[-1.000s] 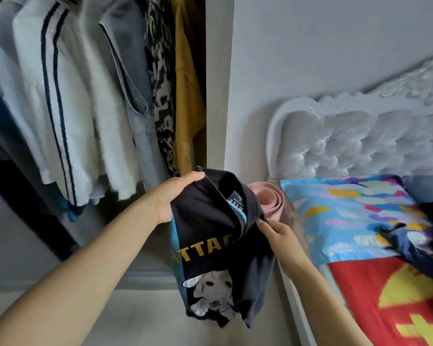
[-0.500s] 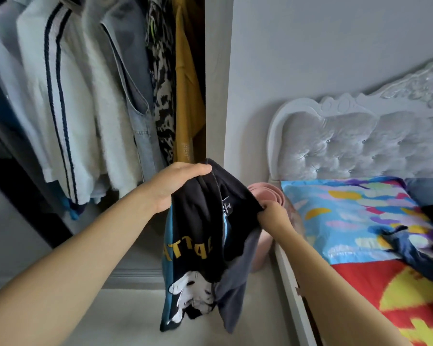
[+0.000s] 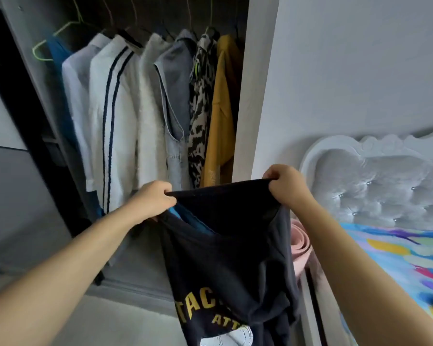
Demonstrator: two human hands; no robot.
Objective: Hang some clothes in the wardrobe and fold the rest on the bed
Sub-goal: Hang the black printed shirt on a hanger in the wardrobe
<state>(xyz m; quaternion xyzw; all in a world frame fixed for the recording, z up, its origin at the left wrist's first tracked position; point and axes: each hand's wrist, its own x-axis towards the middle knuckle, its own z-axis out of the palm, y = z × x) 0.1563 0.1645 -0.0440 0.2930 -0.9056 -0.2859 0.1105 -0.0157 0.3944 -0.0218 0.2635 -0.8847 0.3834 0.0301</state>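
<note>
The left hand (image 3: 153, 199) and right hand (image 3: 286, 185) each pinched an end of a taut edge of a soft black T-shirt (image 3: 231, 258), which hung limp between them before the open wardrobe (image 3: 240, 101), beside the bed (image 3: 395, 255). Yellow block letters read "TAC" and "ATT" above a white print. Beyond hung a fuzzy white striped top (image 3: 110, 121), a grey denim piece (image 3: 175, 101), an animal-print garment (image 3: 200, 108) and a mustard shirt (image 3: 223, 108); a tufted headboard (image 3: 375, 183) stood at right.

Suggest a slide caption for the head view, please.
Both hands stretch a black T-shirt before the wardrobe.
</note>
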